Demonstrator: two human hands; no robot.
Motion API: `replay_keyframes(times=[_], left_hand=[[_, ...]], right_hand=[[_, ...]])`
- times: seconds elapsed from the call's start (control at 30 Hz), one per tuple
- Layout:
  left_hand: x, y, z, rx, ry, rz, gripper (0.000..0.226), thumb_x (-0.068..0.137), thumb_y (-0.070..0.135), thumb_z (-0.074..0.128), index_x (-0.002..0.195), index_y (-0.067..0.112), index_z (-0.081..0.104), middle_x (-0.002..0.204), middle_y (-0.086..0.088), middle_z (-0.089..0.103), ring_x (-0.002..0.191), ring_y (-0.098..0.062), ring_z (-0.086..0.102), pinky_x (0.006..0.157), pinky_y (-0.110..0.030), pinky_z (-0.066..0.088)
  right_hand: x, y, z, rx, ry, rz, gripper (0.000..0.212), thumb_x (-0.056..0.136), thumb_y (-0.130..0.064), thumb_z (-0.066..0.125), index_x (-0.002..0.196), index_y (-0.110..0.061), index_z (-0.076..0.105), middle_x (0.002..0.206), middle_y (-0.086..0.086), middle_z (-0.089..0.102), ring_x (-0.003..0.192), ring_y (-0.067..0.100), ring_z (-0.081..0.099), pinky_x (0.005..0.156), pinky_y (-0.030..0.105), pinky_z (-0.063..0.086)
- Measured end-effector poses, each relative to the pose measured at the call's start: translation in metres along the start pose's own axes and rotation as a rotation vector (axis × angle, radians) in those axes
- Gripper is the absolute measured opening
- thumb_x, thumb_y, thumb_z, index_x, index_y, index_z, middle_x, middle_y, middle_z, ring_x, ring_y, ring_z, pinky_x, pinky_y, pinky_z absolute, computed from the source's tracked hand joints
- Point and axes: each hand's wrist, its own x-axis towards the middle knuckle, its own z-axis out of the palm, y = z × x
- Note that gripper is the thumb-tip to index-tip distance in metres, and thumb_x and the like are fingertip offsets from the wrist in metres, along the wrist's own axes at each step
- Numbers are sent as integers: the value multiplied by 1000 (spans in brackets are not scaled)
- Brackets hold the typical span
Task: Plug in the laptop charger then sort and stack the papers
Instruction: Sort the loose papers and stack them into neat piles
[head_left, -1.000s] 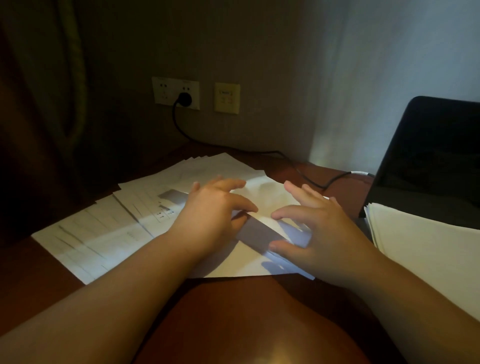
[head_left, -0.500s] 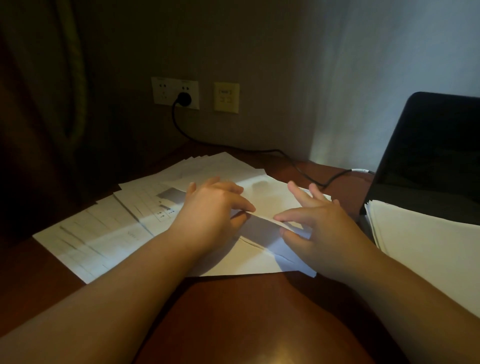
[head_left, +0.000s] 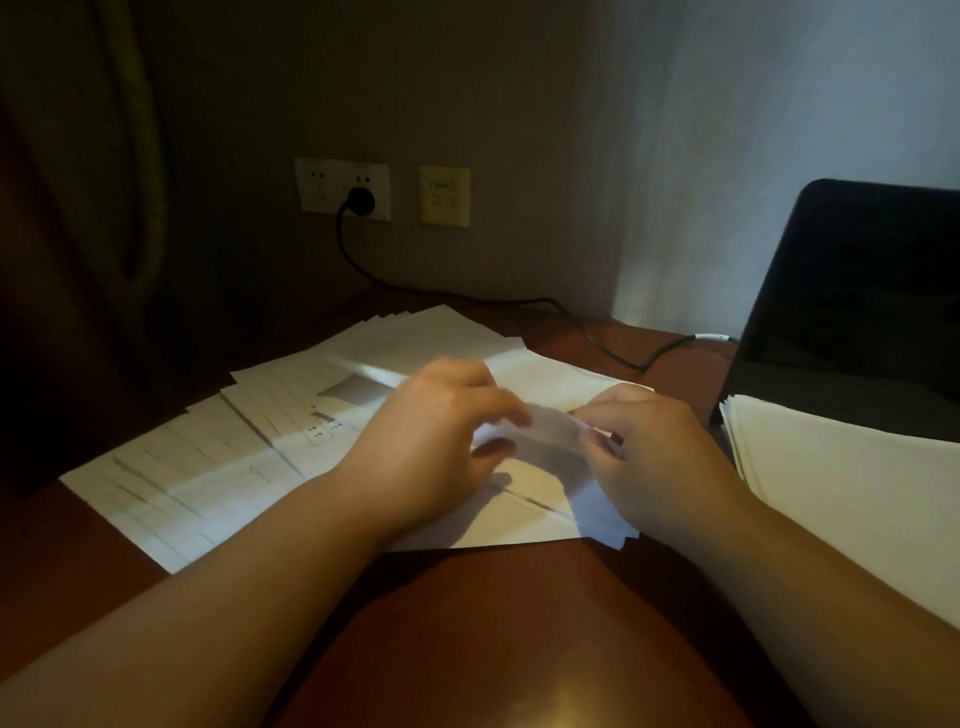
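Both hands now lifting one sheet (head_left: 545, 431) off the spread papers (head_left: 218, 467) mid-bench — left hand (head_left: 436, 431) and right hand (head_left: 649, 441) pinching it, earlier flat, charger plug (head_left: 360, 200) in far socket (head_left: 343, 188), stack (head_left: 841, 483) right.

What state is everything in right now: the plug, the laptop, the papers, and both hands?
Charger plug: seated in the wall socket.
Laptop: lid open, screen dark.
Spread papers: fanned loosely, overlapping on the desk.
Paper stack: piled beside the laptop.
Lifted sheet: raised, blurred.
Left hand: pinches the sheet.
Right hand: pinches the sheet.
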Motion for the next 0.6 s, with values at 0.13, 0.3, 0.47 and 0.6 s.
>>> replay_keyframes(times=[0.13, 0.3, 0.47, 0.6], left_hand=[[-3, 7, 4, -58, -260, -21, 37, 88, 50, 66, 124, 40, 65, 126, 17, 61, 111, -2, 53, 95, -24, 46], [-1, 8, 7, -80, -360, -82, 48, 88, 50, 69, 133, 42, 59, 140, 19, 55, 120, -5, 53, 97, -22, 40], [1, 7, 7, -17, -356, 34, 31, 91, 49, 65, 121, 40, 67, 119, 17, 66, 104, -7, 59, 79, -21, 37], [0, 4, 9, 72, -340, 144, 20, 96, 46, 55, 104, 38, 71, 98, 18, 67, 90, -8, 61, 69, -22, 37]], right_hand=[[0, 3, -2, 52, 64, 2, 53, 97, -15, 59, 141, -43, 47, 125, -17, 59, 109, 7, 58, 81, 9, 41], [4, 13, 2, 15, -4, -193, 44, 84, 3, 72, 118, -25, 71, 113, -9, 70, 97, 4, 62, 85, 7, 49], [1, 12, 1, 71, -3, -163, 23, 92, -11, 65, 110, -20, 76, 106, -7, 72, 91, 5, 61, 85, 13, 47], [-1, 7, 1, 76, -50, -152, 22, 92, -21, 66, 111, -25, 75, 106, -12, 71, 92, 1, 61, 81, 6, 41]])
